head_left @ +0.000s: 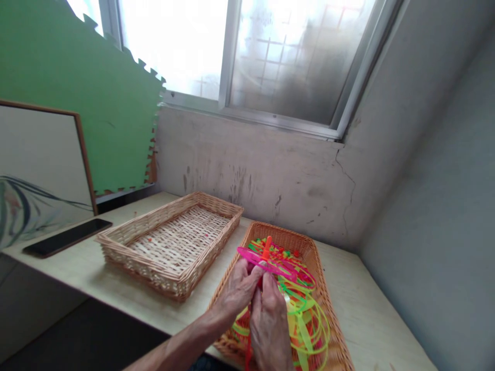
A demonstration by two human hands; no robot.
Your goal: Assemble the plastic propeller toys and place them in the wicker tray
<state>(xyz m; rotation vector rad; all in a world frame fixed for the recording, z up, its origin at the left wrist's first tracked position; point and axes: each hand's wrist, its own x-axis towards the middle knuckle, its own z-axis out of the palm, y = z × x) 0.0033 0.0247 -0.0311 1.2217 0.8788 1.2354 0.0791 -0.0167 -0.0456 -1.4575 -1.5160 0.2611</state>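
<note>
My left hand (237,291) and my right hand (269,330) are close together above a wicker tray (279,233), gripping a magenta plastic propeller (255,260) with an orange stem (266,248). The stem's lower end is hidden by my fingers. Beneath my hands, the tray holds a tangled heap of neon green and yellow plastic hoops (309,324), mixed with pink and orange pieces. My right wrist and forearm hide the tray's near part.
A second wicker tray (170,210) with a few small red bits on its weave stands to the left on a pale tabletop (371,309). A black smartphone (67,237) lies beyond it. Concrete walls close off the far and right sides.
</note>
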